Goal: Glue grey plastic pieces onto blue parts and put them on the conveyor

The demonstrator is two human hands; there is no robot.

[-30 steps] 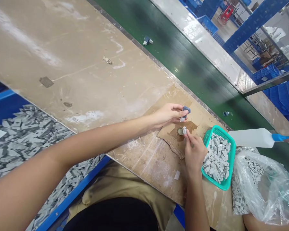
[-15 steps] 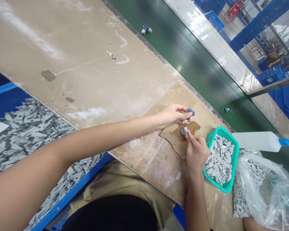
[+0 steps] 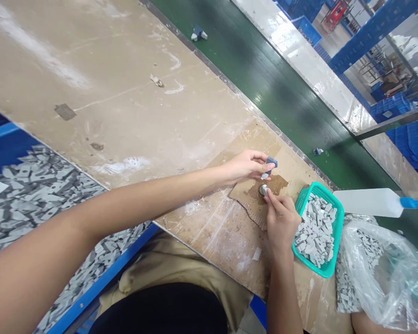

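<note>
Slip risk: the left hand [image 3: 245, 166] pinches a grey-blue block [image 3: 271, 162] in its fingertips at 3 o'clock. The right hand [image 3: 281, 221] closes on a small pale piece [image 3: 264, 189] over stained cardboard [image 3: 245, 199]. A loose pinch could drop either piece into the teal plastic basket [image 3: 318, 188] at 4 o'clock.

My left hand [image 3: 247, 166] and right hand [image 3: 281, 223] are bare; I'm wearing tan trousers [image 3: 174, 260] and black clothing [image 3: 160, 311] above them.
</note>
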